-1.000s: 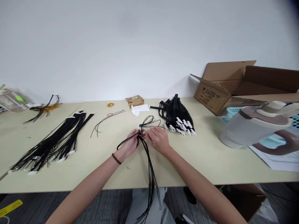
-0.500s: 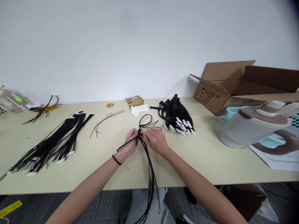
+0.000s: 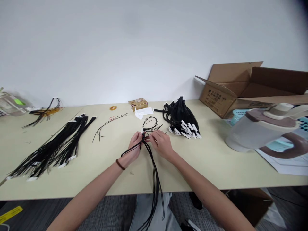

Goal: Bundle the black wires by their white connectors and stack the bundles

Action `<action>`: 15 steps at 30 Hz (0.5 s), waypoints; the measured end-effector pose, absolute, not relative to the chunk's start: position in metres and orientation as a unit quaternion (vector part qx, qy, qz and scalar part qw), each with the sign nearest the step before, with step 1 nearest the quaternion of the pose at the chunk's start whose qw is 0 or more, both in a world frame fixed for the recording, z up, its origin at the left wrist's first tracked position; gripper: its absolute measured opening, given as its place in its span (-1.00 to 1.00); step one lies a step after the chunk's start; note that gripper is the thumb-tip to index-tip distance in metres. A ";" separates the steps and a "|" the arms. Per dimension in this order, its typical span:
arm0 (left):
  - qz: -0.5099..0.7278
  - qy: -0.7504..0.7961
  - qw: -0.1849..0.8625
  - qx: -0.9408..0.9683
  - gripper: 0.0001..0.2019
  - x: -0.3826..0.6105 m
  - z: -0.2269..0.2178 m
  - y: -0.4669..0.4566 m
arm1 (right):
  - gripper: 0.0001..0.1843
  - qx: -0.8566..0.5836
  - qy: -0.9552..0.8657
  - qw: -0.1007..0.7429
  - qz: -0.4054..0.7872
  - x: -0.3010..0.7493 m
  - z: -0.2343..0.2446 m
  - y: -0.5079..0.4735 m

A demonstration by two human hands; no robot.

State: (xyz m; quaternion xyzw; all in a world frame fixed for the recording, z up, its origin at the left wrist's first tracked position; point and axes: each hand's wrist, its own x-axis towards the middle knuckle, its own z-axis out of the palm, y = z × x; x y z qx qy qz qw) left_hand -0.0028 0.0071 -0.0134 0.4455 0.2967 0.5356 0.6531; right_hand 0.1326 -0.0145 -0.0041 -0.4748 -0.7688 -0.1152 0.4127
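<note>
My left hand (image 3: 134, 145) is closed around a bundle of thin black wires (image 3: 155, 175) just below a small white connector (image 3: 142, 130). The fingers of my right hand (image 3: 161, 143) pinch at the same bundle from the right, close to the connector; what exactly they hold is hidden. Loose wire ends hang down over the table's front edge, and one loop sticks out to the left over my wrist. Beyond my hands lies a coil of black wire (image 3: 150, 123) on the table.
Black cables with white connectors (image 3: 60, 144) lie at left; another cable pile (image 3: 183, 115) sits at right. Behind are a small box (image 3: 138, 104), white paper (image 3: 143, 112) and yellow rubber bands (image 3: 113, 108). A grey jug (image 3: 257, 131) and an open carton (image 3: 220, 99) stand right.
My right hand's fingers have shifted very slightly at the wires beside the connector. My left hand keeps its grip, and the rest looks the same.
</note>
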 end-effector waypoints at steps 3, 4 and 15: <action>0.533 0.298 0.648 0.455 -0.77 -0.003 -0.014 0.007 | -0.74 -0.477 -0.769 0.410 -0.117 0.133 -0.003 -0.015; 0.531 0.299 0.646 0.460 -0.77 -0.003 -0.014 0.007 | -0.73 -0.477 -0.769 0.409 -0.119 0.133 -0.003 -0.015; 0.527 0.314 0.638 0.465 -0.75 -0.002 -0.011 0.005 | -0.79 -0.455 -0.787 0.383 -0.166 0.139 -0.001 -0.012</action>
